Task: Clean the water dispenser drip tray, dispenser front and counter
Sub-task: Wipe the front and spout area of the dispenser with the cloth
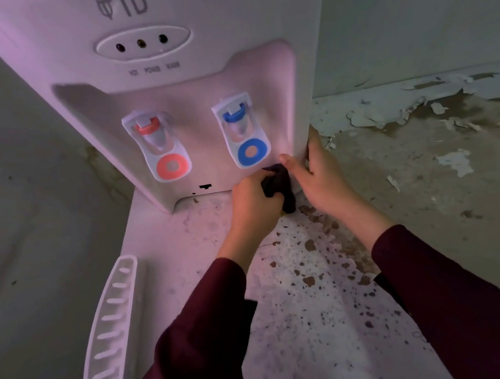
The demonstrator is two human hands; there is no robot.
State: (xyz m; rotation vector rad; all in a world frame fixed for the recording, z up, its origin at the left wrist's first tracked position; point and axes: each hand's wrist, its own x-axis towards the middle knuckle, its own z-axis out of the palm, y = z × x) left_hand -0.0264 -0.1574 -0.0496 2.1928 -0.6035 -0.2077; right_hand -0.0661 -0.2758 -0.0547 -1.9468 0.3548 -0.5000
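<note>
Stained counter carries the dispenser. Your left hand grips a dark cloth against its lower front, below the blue tap. Your right hand clasps its right corner, thumb in front. The tray sits at the counter's left edge.

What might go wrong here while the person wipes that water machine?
1. The left hand holds a dark cloth close under the blue tap; a slip upward might press its lever and spill water.
2. The drip tray grille lies at the counter's left edge, near the left sleeve; an elbow might knock it off.
3. The right hand grips only the dispenser's corner, so hard scrubbing might shift it.
</note>
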